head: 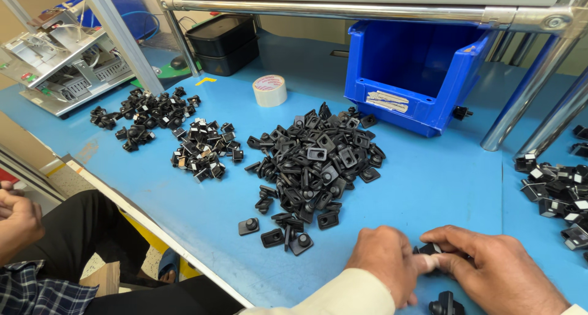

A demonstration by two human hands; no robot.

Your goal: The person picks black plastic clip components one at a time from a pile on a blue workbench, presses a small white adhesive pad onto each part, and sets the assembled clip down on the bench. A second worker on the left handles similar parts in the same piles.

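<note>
Now both my left hand (387,260) and right hand (490,272) pinch one small black plastic clip (430,249) at six o'clock, a finished piece (446,304) below, the large unworked heap (315,162) at twelve.

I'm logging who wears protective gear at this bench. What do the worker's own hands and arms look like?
Both hands are bare, with no gloves. The left hand emerges from a cream long sleeve. The right hand shows no rings or watch; a sliver of light sleeve appears at the frame corner.
</note>
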